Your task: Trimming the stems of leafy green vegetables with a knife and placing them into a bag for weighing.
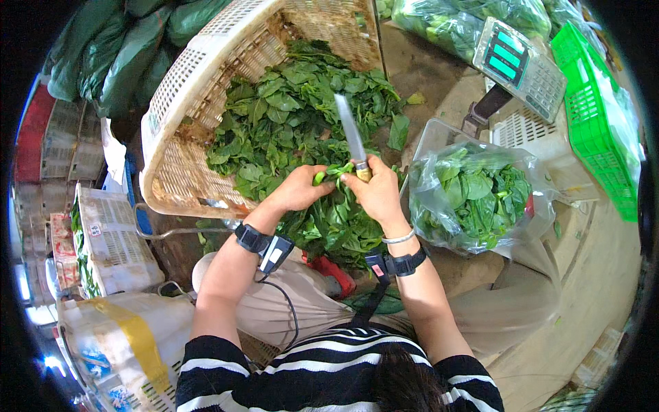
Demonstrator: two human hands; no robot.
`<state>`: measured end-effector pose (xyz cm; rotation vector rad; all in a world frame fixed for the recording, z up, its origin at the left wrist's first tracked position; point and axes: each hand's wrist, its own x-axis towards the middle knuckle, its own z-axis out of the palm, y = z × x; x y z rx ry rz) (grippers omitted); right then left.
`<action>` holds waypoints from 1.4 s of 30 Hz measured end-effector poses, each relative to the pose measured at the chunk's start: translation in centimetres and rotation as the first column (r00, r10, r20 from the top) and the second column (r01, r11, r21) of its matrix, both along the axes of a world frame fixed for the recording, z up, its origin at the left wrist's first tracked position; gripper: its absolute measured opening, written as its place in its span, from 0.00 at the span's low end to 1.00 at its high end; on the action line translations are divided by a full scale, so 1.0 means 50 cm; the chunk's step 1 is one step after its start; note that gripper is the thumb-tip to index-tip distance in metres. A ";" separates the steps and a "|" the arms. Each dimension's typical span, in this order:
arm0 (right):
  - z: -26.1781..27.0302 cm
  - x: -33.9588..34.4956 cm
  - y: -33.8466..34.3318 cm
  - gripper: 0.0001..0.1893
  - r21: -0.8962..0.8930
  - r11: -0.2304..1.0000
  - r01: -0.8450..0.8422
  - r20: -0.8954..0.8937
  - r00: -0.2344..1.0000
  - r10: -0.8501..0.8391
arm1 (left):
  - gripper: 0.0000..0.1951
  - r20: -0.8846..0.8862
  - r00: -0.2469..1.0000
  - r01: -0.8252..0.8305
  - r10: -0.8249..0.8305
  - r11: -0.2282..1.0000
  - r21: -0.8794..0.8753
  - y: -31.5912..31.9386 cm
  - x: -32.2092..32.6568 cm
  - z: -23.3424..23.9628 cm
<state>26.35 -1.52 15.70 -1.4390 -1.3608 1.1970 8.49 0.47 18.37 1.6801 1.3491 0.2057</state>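
My left hand (304,186) has its fingers closed on a few green leafy stems (332,173), above a large heap of leafy greens (288,103). My right hand (378,193) grips a knife (350,126) by its light handle, blade pointing up and away, and its thumb touches the same stems. The heap spills out of a tipped, stained white plastic basket (177,98) towards my lap. Right of my right hand, an open clear plastic bag (425,206) of leafy greens (476,195) rests on the tray of a digital scale (520,67).
A green plastic crate (584,113) and filled clear bags (443,26) stand at the upper right. Dark green sacks (128,67) lie at the upper left. White crates (121,242) and a taped foam box (134,335) are at my left. A bent metal rod (180,234) juts beside the basket.
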 end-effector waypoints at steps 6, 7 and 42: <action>-0.056 0.001 -0.008 0.10 -0.057 0.979 0.196 -0.209 0.957 -0.203 | 0.15 0.124 0.963 -0.243 0.237 0.969 0.035 0.025 -0.054 -0.026; -0.045 0.000 -0.006 0.10 -0.049 0.979 0.196 -0.175 0.964 -0.201 | 0.13 0.116 0.959 -0.252 0.259 0.965 -0.069 0.027 -0.052 0.006; -0.070 -0.034 -0.016 0.08 -0.159 0.968 0.196 -0.468 0.848 -0.249 | 0.19 0.291 0.956 0.093 -0.029 0.973 -0.210 -0.010 -0.028 -0.061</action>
